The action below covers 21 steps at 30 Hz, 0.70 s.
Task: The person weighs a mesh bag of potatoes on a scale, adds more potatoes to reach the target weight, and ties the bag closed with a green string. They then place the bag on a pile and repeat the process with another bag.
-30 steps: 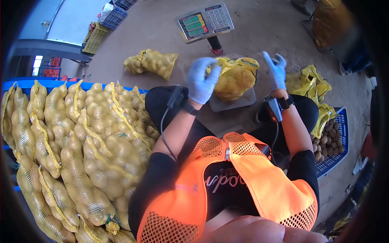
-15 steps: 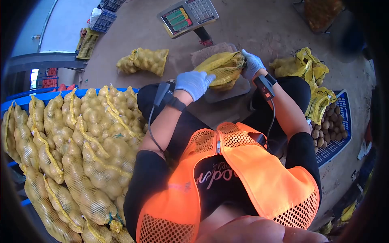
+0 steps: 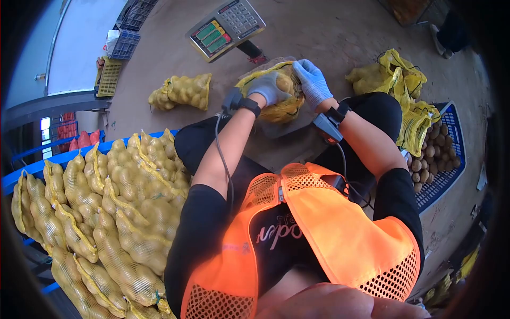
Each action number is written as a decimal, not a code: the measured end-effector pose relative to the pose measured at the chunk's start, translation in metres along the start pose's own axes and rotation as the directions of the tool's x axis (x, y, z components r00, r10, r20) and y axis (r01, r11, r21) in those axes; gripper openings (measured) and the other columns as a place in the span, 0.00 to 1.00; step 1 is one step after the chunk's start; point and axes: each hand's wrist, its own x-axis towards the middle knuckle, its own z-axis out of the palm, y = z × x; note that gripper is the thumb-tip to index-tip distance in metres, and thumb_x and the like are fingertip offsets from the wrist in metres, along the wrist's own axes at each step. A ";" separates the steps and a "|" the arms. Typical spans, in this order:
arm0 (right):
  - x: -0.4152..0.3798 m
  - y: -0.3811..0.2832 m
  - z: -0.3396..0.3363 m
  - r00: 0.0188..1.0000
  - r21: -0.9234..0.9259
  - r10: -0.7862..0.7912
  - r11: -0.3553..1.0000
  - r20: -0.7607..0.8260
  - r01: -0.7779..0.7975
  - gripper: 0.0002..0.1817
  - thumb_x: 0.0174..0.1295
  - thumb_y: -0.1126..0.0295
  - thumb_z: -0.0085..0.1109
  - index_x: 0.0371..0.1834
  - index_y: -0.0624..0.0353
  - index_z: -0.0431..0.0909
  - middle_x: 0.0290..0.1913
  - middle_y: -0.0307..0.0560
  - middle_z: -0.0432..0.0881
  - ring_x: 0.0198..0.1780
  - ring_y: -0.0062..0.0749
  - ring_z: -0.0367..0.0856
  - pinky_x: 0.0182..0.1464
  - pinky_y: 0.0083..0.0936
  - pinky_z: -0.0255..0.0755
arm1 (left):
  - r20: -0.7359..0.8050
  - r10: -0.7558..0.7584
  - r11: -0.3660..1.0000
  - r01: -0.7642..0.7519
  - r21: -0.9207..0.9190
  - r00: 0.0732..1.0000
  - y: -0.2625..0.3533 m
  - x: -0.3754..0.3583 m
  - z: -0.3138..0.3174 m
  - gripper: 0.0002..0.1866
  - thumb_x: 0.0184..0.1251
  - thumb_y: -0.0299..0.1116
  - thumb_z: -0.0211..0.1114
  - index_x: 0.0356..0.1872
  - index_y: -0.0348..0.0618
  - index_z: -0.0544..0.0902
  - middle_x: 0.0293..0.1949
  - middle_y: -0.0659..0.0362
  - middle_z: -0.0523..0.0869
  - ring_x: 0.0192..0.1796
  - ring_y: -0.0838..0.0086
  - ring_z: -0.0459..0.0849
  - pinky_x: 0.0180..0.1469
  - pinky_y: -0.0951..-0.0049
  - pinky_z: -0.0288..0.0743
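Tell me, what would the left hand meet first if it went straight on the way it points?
Most likely the potatoes in the yellow net bag; the left hand seems right at them, though depth is hard to judge from this view.

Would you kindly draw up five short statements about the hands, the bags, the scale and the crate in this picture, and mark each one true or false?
1. The left hand and right hand are both gloved. True.
2. The hands are at two different bags. False: both are at the same yellow net bag.
3. The scale's head has a keypad beside its display. True.
4. That display is one single panel. False: it shows three green panels.
5. The blue crate on the person's right holds only onions. False: loose potatoes lie in it.
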 end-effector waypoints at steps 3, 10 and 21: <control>0.001 -0.006 0.000 0.998 -0.008 0.056 0.998 0.030 -0.056 0.11 0.67 0.63 0.51 0.43 0.60 0.75 0.33 0.37 0.75 0.32 0.18 0.71 0.34 0.17 0.69 | 0.034 0.050 0.999 -0.050 0.020 0.998 -0.017 0.008 -0.002 0.26 0.48 0.50 0.67 0.46 0.45 0.83 0.49 0.50 0.83 0.51 0.57 0.81 0.54 0.64 0.72; 0.007 -0.003 0.005 0.999 -0.007 0.052 0.999 -0.002 -0.052 0.13 0.68 0.63 0.50 0.42 0.62 0.75 0.35 0.39 0.76 0.34 0.19 0.72 0.35 0.17 0.69 | 0.099 0.226 0.972 -0.218 -0.087 0.969 -0.038 0.023 0.003 0.30 0.58 0.52 0.59 0.57 0.45 0.74 0.57 0.51 0.77 0.59 0.60 0.74 0.61 0.66 0.64; 0.014 -0.005 0.003 0.998 0.039 0.061 0.997 -0.012 -0.060 0.12 0.66 0.63 0.52 0.40 0.62 0.76 0.33 0.41 0.77 0.34 0.22 0.74 0.36 0.21 0.71 | 0.087 0.340 0.940 -0.338 -0.035 0.936 -0.079 0.054 0.042 0.25 0.65 0.52 0.48 0.54 0.46 0.76 0.57 0.54 0.78 0.58 0.62 0.75 0.62 0.67 0.64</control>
